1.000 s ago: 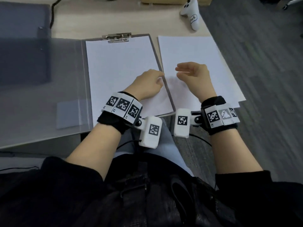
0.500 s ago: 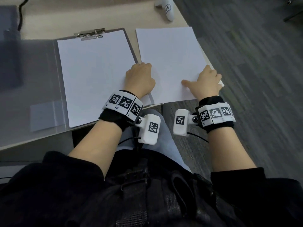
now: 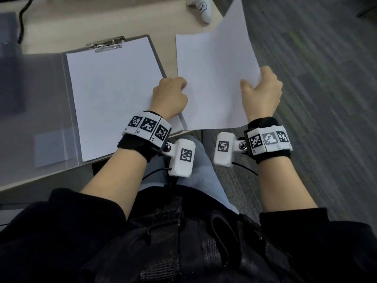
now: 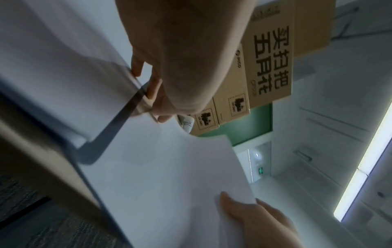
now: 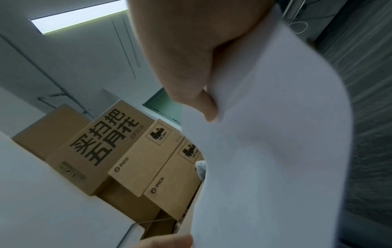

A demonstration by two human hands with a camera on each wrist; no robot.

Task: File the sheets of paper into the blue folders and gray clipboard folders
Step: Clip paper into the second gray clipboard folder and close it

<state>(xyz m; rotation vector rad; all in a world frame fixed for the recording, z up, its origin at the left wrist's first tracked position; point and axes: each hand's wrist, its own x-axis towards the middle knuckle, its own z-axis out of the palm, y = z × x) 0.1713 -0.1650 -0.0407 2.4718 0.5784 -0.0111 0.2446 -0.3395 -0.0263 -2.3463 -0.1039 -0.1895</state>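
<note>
The gray clipboard folder [image 3: 158, 56] lies open on the desk, with a white sheet [image 3: 112, 94] under its metal clip [image 3: 106, 44] and its translucent cover [image 3: 36, 99] spread to the left. A loose sheet of paper [image 3: 214, 78] is lifted and tilted just right of it, far corner raised. My right hand [image 3: 259, 82] grips its right edge, thumb on top, as the right wrist view shows [image 5: 203, 104]. My left hand [image 3: 177, 86] has curled fingers at the sheet's left edge, beside the clipboard's rim; they seem to pinch the sheet [image 4: 159, 167].
A white controller [image 3: 201, 8] lies at the desk's far right corner. A dark bluish flat item [image 3: 10, 58] sits under the cover at far left, near a black cable [image 3: 22, 17]. Cardboard boxes [image 5: 118, 151] stand behind the desk. Gray carpet [image 3: 316, 78] lies to the right.
The loose sheet lay flat on the desk; now its right side is lifted. My right hand went from resting on it to gripping its edge. My left hand stayed at its left edge.
</note>
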